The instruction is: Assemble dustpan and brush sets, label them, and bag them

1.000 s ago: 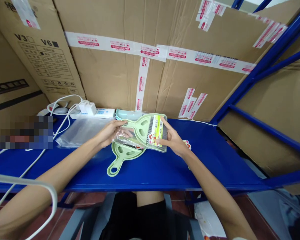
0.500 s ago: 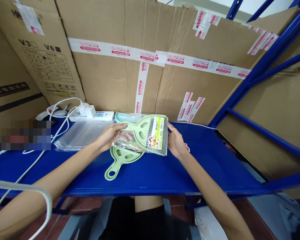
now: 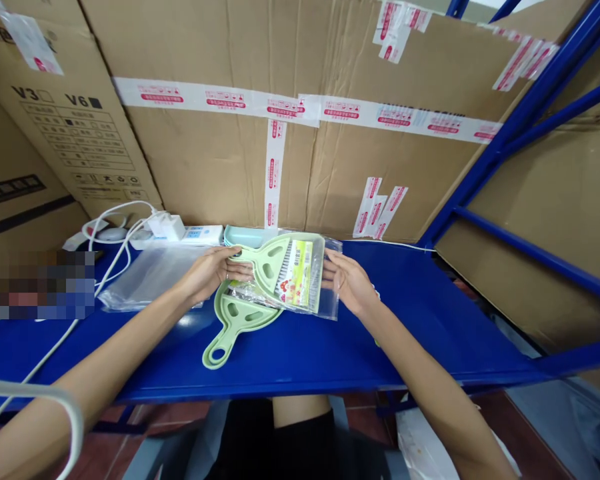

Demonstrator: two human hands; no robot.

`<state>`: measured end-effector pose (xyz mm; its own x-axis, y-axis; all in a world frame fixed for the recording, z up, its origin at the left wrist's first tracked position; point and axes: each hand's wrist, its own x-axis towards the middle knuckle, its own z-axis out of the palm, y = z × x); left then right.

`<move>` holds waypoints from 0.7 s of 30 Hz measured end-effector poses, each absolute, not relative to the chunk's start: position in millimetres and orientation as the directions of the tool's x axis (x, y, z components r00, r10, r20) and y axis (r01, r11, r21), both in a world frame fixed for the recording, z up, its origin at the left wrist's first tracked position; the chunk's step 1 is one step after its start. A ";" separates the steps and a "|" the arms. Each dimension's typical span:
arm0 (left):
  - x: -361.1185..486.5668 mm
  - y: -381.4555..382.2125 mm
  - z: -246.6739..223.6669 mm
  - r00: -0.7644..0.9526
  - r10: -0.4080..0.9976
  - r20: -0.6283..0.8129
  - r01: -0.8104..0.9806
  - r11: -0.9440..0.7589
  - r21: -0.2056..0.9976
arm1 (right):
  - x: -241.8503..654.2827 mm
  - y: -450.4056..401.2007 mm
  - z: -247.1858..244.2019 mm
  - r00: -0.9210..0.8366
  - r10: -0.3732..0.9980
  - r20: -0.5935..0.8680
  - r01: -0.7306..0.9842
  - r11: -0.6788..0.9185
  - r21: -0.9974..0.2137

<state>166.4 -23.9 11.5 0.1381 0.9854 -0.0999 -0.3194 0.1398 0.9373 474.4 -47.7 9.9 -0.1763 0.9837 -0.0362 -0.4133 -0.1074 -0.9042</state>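
Observation:
A light green dustpan (image 3: 260, 259) with a grey-bristled brush and a yellow-and-white printed label (image 3: 297, 272) lies in a clear plastic bag (image 3: 330, 293). My left hand (image 3: 210, 272) is closed on its handle end, thumb on top and fingers underneath. At the other end, my right hand (image 3: 347, 280) pinches the loose edge of the bag, with some fingers behind the film. Below sits another light green dustpan set (image 3: 235, 323) on the blue table, its ringed handle pointing towards me and its far part covered by the held one.
Flat clear plastic bags (image 3: 153, 273) lie on the blue table (image 3: 290, 363) at left. Behind them are a white power strip (image 3: 205, 235) with cables and pale blue dustpans (image 3: 247, 235). A cardboard wall (image 3: 215, 160) closes off the back; a blue metal frame (image 3: 500, 157) rises at right.
The held dustpan has shifted slightly left, and the bag's edge now extends past its wide end. My right hand has moved from the pan's edge onto that film.

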 end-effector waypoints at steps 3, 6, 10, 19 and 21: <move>165.0 -21.4 10.9 0.158 0.981 -0.112 -0.352 0.162 0.922 | 476.7 -48.0 14.5 -0.131 0.991 -0.035 -0.403 -0.086 -0.911; 165.1 -21.9 12.0 0.189 0.974 -0.123 -0.372 0.187 0.909 | 477.3 -47.3 17.0 -0.101 0.995 -0.022 -0.405 -0.061 -0.912; 166.4 -25.1 13.9 0.183 0.980 -0.081 -0.385 0.147 0.911 | 473.8 -46.7 13.5 -0.164 0.985 -0.047 -0.389 -0.109 -0.915; 174.2 -30.6 6.0 0.238 0.971 -0.028 -0.385 0.121 0.915 | 465.2 -50.6 2.7 0.089 0.975 0.203 -0.234 0.219 -0.947; 174.7 -31.2 6.5 0.236 0.971 -0.025 -0.395 0.119 0.911 | 467.2 -48.6 2.9 0.108 0.962 0.250 -0.197 0.268 -0.943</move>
<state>174.7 -31.2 6.5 0.2358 0.9715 -0.0249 -0.3953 0.1193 0.9108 467.2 -48.6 2.9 0.1081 0.9621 0.2504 -0.1968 0.2676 -0.9432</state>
